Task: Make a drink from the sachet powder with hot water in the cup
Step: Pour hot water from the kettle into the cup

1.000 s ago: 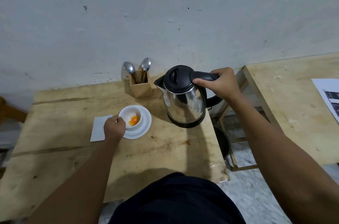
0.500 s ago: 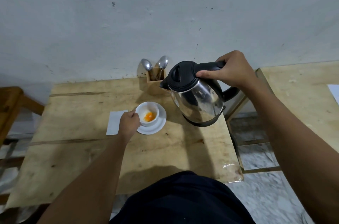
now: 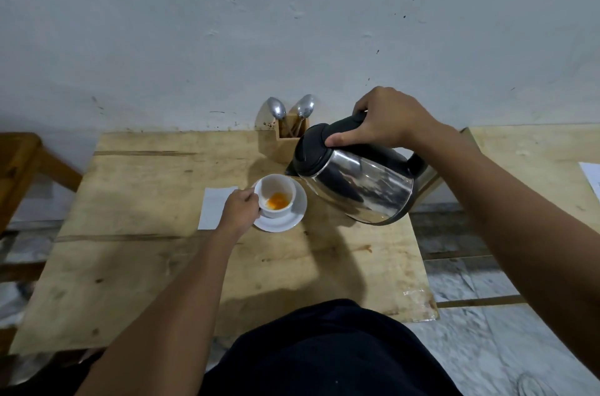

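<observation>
The right hand [image 3: 386,118] is clenched around the black handle of a stainless-steel electric kettle [image 3: 355,181], thumb pressed on the handle's front end just behind the black lid. The kettle hangs clear of the wooden table [image 3: 136,266], tilted down and to the left of this grasp, so that its spout sits just above and beside the right rim of the white cup [image 3: 276,196]. No water stream is discernible between spout and cup.

The left hand [image 3: 240,209] grips the cup at its left side, fingers closed where the handle would be; the handle itself is hidden. To the right of this grip, inside the cup, lies a small heap of orange powder [image 3: 277,200] on the bottom. The cup stands on a white saucer [image 3: 285,222], which extends to the right of and nearer than the left hand. Partly under and to the left of that hand lies a flat white paper [image 3: 212,205]. Beyond the cup, left of the right hand, a wooden holder [image 3: 281,147] stands against the wall [image 3: 292,22] with two metal spoons [image 3: 290,110] upright in it.
</observation>
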### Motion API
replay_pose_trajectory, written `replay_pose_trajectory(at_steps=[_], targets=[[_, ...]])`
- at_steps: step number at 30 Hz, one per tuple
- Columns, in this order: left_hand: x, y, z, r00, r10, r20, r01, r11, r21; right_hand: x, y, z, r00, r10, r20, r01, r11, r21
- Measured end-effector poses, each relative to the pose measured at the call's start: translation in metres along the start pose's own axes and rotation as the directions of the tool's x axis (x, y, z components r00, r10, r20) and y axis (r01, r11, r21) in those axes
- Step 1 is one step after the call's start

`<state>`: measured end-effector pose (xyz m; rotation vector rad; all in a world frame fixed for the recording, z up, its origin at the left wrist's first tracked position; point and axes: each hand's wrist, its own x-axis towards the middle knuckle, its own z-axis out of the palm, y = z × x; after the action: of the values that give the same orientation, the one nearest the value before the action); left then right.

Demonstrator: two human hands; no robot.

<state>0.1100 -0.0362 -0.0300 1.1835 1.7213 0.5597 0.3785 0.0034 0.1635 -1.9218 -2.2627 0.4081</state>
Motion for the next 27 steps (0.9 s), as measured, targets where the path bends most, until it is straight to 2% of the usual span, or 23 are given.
replay_pose_trajectory(at_steps=[11,27], targets=[[0.009,-0.008,-0.002,0.999,0.025,0.046,-0.026,1.0,0.014,0.011,-0.037,-0.001,0.989,-0.026,0.146,0.051,0.983,-0.177],[0.015,-0.016,0.0,0.998,0.047,0.045,-0.048,0.999,0.02,0.02,-0.044,-0.002,0.987,-0.006,0.162,0.047,0.967,-0.249]])
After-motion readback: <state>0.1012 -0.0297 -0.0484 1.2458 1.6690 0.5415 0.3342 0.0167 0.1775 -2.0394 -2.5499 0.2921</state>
